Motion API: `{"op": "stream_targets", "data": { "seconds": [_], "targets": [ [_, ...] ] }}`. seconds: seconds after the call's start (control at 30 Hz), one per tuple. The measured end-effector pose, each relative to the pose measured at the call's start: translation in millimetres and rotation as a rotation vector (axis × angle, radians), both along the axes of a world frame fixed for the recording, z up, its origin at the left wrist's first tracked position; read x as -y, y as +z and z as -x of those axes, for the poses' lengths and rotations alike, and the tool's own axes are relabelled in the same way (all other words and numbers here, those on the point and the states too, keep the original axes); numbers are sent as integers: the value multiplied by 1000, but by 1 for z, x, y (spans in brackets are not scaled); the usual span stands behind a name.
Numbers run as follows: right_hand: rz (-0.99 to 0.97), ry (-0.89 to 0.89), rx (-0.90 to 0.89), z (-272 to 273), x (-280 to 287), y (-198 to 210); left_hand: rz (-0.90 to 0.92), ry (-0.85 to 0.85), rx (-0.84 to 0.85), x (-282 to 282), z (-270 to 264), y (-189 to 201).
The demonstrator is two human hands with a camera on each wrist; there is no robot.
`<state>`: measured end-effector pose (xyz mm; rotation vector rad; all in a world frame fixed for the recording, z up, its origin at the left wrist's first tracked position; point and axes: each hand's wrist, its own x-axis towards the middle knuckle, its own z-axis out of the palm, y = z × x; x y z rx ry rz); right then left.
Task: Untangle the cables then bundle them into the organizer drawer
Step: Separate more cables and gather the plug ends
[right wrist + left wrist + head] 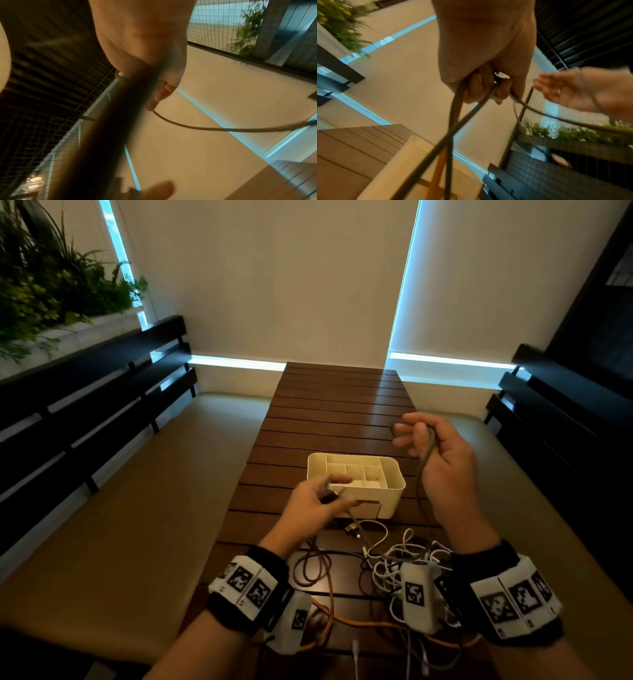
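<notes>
The dark slatted wooden counter [342,412] carried a white plastic compartmented organizer box [394,474] near its middle. Between that box and the counter's near edge lay a tangled heap of white cables [397,559], with an orange cable [363,624] and a brown braided cable [310,568] looped at the heap's left side.

The left hand [317,505] was held just in front of the organizer's near left corner, fingers curled round several strands of a dark grey cable [452,121] and a dark plug end. The right hand [442,453] was raised above the counter's right edge, to the right of the organizer, fingers loosely curled about the same dark grey cable, which ran across its palm and hung down toward the heap. The right wrist view was heavily blurred; only a thin length of cable leaving the fingertips [151,106] could be made out.
</notes>
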<state>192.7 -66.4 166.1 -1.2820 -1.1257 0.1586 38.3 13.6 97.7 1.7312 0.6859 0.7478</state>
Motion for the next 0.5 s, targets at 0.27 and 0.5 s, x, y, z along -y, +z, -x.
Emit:
{"op": "stream_targets", "data": {
  "seconds": [0.27,0.5],
  "targets": [
    [63,331,-84,34,0,2,149,-174,80,12,-41,-20],
    [476,244,68,15,-5,-50,14,145,-140,-24,2,-30]
  ]
}}
